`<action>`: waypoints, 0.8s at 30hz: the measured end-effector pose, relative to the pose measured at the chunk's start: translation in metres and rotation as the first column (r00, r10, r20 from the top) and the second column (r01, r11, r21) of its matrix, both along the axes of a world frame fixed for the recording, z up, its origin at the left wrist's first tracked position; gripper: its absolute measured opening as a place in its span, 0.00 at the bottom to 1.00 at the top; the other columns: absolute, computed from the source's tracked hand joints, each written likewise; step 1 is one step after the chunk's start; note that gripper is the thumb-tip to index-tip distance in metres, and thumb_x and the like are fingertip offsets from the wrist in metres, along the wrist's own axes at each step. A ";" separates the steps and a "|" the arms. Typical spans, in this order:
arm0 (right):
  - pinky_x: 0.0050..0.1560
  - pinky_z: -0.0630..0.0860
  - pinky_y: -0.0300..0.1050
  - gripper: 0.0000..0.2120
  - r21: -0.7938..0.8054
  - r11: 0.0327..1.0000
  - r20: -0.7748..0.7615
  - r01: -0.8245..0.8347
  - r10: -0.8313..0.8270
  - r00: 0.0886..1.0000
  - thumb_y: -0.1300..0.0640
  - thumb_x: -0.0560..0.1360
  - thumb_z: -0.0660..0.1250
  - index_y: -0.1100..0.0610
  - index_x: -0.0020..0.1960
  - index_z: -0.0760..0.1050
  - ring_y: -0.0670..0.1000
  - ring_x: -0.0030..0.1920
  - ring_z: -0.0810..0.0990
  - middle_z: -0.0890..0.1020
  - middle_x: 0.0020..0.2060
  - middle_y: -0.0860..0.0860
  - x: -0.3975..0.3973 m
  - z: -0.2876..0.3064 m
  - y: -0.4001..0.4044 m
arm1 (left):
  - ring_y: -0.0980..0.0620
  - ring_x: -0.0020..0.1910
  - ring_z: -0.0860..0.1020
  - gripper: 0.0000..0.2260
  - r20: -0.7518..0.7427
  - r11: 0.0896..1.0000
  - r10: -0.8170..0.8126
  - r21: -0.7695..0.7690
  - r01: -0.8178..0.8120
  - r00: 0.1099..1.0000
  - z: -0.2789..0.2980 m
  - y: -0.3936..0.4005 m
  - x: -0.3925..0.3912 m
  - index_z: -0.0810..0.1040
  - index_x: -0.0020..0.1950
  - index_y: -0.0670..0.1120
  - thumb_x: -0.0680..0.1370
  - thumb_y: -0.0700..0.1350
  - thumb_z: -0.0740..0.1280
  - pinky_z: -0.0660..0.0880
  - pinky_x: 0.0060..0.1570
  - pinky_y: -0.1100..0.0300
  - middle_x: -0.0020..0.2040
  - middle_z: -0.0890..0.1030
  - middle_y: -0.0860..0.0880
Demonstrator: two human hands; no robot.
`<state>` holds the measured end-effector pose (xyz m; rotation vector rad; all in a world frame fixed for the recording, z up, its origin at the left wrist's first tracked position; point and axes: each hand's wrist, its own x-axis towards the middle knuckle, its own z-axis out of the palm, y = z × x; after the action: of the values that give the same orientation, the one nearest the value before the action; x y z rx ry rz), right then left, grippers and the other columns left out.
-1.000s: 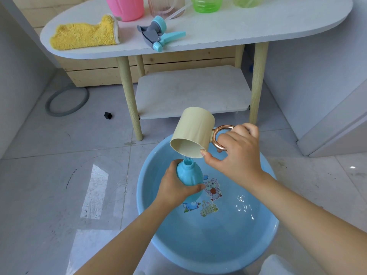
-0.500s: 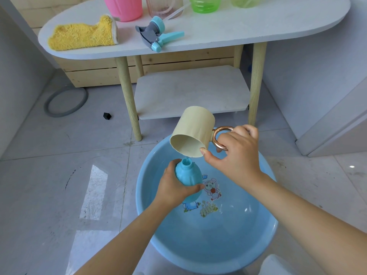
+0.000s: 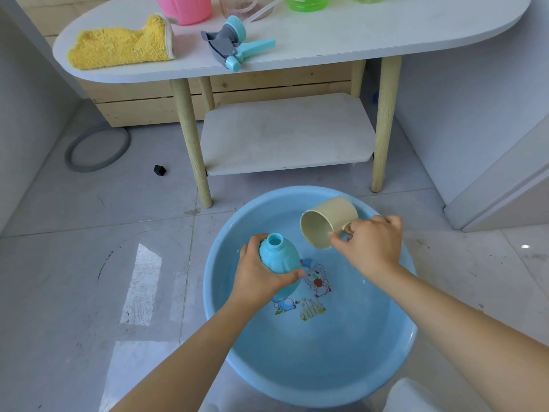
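My left hand [image 3: 261,275] grips a light blue bottle [image 3: 279,257] with no cap, its open neck pointing up, over the left part of a blue basin [image 3: 326,379] that holds water. My right hand [image 3: 371,245] holds a beige cup [image 3: 326,221] by its copper ring handle, with the thumb on the rim. The cup lies tipped on its side to the right of the bottle, its mouth facing me. Cup and bottle are apart.
A white oval table [image 3: 356,34] with wooden legs stands behind the basin and bears a yellow mitt [image 3: 118,46], a spray-trigger head [image 3: 234,46], a pink container [image 3: 184,7] and green ones. A lower shelf [image 3: 285,135] sits underneath. On the tile floor lie a grey ring [image 3: 98,150] and a small black piece [image 3: 159,170].
The cup was tipped over the bottle's neck; it has moved down and right, away from the bottle. The bottle has shifted slightly left and its open neck now shows.
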<state>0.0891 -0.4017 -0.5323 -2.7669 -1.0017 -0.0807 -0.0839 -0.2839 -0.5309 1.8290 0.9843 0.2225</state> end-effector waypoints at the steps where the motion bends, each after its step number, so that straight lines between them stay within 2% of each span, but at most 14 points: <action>1: 0.51 0.55 0.45 0.21 -0.063 0.998 0.034 -0.020 0.023 0.999 0.39 0.72 0.63 0.54 0.32 0.78 0.52 0.37 0.71 0.78 0.26 0.49 0.000 -0.003 -0.002 | 0.56 0.53 0.71 0.34 0.003 1.000 0.008 -0.005 -0.008 1.000 0.000 0.001 -0.001 0.65 0.58 0.58 0.61 0.50 0.81 0.74 0.53 0.57 0.57 0.69 0.55; 4: 0.52 0.54 0.45 0.21 -0.227 0.972 0.078 -0.065 0.084 0.993 0.39 0.74 0.59 0.54 0.34 0.78 0.51 0.39 0.72 0.80 0.30 0.49 0.000 -0.008 -0.009 | 0.54 0.53 0.75 0.33 0.023 0.999 0.028 -0.036 -0.027 0.999 -0.002 0.003 -0.002 0.66 0.58 0.58 0.61 0.50 0.81 0.77 0.50 0.56 0.55 0.74 0.55; 7: 0.55 0.53 0.44 0.20 -0.342 0.933 0.065 -0.109 0.140 0.988 0.41 0.75 0.56 0.53 0.34 0.74 0.51 0.40 0.70 0.81 0.34 0.49 -0.002 -0.013 -0.014 | 0.57 0.51 0.75 0.32 0.046 0.998 0.039 -0.050 -0.037 0.998 -0.001 0.002 -0.003 0.66 0.58 0.58 0.62 0.49 0.81 0.76 0.45 0.62 0.52 0.75 0.58; 11: 0.54 0.53 0.44 0.19 -0.372 0.919 0.045 -0.128 0.156 0.987 0.41 0.74 0.58 0.54 0.32 0.69 0.51 0.37 0.66 0.80 0.33 0.50 -0.004 -0.018 -0.018 | 0.55 0.52 0.75 0.33 0.040 0.999 0.025 -0.038 -0.024 0.999 -0.002 0.000 -0.004 0.65 0.59 0.58 0.62 0.50 0.80 0.77 0.48 0.58 0.53 0.74 0.57; 18: 0.54 0.54 0.45 0.19 -0.448 0.879 -0.014 -0.164 0.177 0.984 0.42 0.77 0.54 0.54 0.36 0.69 0.51 0.39 0.66 0.79 0.36 0.49 -0.006 -0.023 -0.018 | 0.55 0.53 0.74 0.33 0.020 0.999 0.014 -0.029 -0.014 1.000 -0.003 -0.004 -0.005 0.65 0.59 0.59 0.62 0.50 0.80 0.76 0.47 0.61 0.53 0.74 0.57; 21: 0.54 0.56 0.45 0.20 -0.448 0.870 -0.061 -0.207 0.202 0.978 0.43 0.77 0.54 0.54 0.31 0.64 0.51 0.39 0.66 0.74 0.31 0.48 -0.009 -0.023 -0.017 | 0.55 0.52 0.74 0.32 0.012 1.000 0.003 -0.015 -0.003 1.000 -0.003 -0.004 -0.006 0.64 0.58 0.60 0.62 0.50 0.80 0.72 0.42 0.67 0.54 0.73 0.57; 24: 0.54 0.56 0.44 0.21 -0.427 0.879 -0.129 -0.214 0.176 0.976 0.42 0.76 0.55 0.53 0.29 0.62 0.51 0.41 0.66 0.68 0.27 0.47 -0.011 -0.022 -0.017 | 0.55 0.53 0.74 0.33 0.008 1.000 -0.002 -0.011 0.002 1.000 -0.004 -0.004 -0.007 0.64 0.58 0.60 0.62 0.50 0.80 0.72 0.43 0.66 0.55 0.73 0.56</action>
<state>0.0782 -0.4183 -0.5547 -3.0000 -1.4214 0.3349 -0.0911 -0.2882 -0.5344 1.8183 0.9759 0.2225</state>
